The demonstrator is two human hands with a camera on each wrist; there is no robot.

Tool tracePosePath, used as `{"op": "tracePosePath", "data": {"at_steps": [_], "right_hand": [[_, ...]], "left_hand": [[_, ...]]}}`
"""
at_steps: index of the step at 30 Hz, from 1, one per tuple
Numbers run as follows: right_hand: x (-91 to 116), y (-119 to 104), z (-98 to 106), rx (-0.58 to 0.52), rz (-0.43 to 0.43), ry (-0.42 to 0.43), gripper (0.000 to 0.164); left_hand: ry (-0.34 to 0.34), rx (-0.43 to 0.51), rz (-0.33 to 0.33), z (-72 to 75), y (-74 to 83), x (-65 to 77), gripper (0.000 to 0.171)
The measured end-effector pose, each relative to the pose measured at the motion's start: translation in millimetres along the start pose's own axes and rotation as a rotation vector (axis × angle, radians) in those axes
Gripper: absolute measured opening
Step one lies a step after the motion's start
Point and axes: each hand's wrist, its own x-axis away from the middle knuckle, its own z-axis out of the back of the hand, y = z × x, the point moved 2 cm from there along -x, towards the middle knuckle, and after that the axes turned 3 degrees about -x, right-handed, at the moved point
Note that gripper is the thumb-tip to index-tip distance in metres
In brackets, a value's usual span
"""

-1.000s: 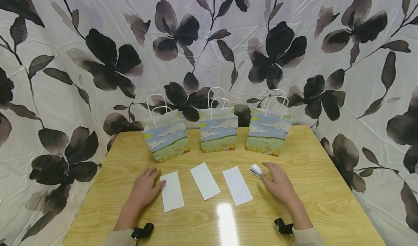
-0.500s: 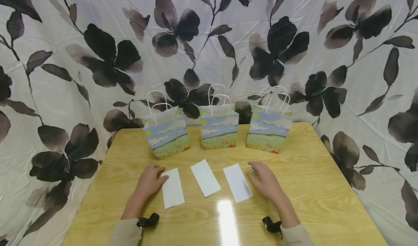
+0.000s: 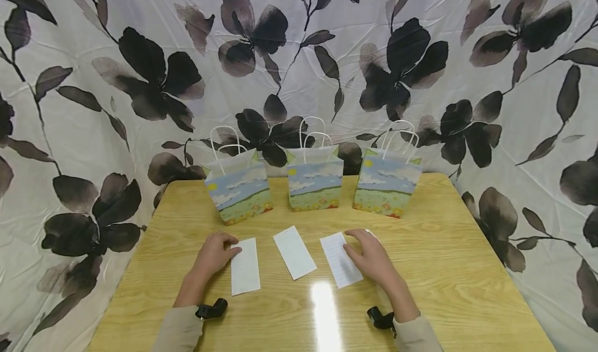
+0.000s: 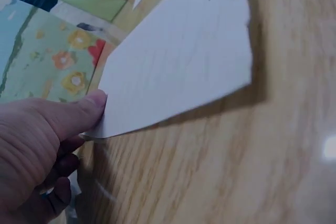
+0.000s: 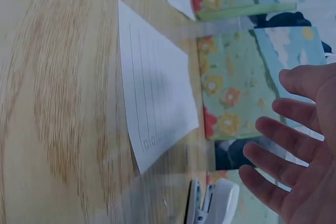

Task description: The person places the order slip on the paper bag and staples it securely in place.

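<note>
At the left, my left hand [image 3: 216,256] pinches the upper left corner of a white paper slip [image 3: 245,269]. In the left wrist view the thumb lies on top of that slip [image 4: 178,56], whose near edge lifts off the wood. My right hand [image 3: 371,256] hangs over a lined paper slip [image 3: 337,261] with its fingers spread and nothing in them. A middle slip [image 3: 294,253] lies flat between the two. In the right wrist view a small white stapler [image 5: 216,203] rests beside the lined slip [image 5: 157,87]; the right hand mostly hides it from the head view.
Three paper gift bags, the left one [image 3: 240,193], the middle one [image 3: 315,186] and the right one [image 3: 388,188], stand upright along the back of the wooden table [image 3: 163,222]. Behind them hangs a floral cloth [image 3: 299,56]. Light glares off the tabletop at the front.
My right hand has moved left, past the stapler to above the lined slip. The left hand has taken hold of its slip's corner, and that slip has turned slightly.
</note>
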Motion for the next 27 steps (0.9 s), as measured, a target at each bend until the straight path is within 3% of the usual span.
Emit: {"op": "tracePosePath", "data": {"at_steps": [9,18,23,27], "right_hand": [[-5.4,-8.6,-9.7,-0.034,0.033,-0.026,0.033],[-20.0,-20.0,-17.8,-0.032,0.064,-0.030,0.029],[-32.3,-32.4,-27.3,-0.060,0.079,-0.090,0.030],[-42.5,-47.4,-33.3,-0.064,0.109,-0.157,0.032]], "left_hand": [[-0.029,0.039,0.037,2.9,3.5,-4.5,0.017],[0.014,0.213,0.069,11.3,5.8,-0.9,0.015],[0.007,0.351,0.126,26.2,12.8,-1.7,0.026],[0.052,0.428,0.100,44.5,28.4,-5.1,0.030]]}}
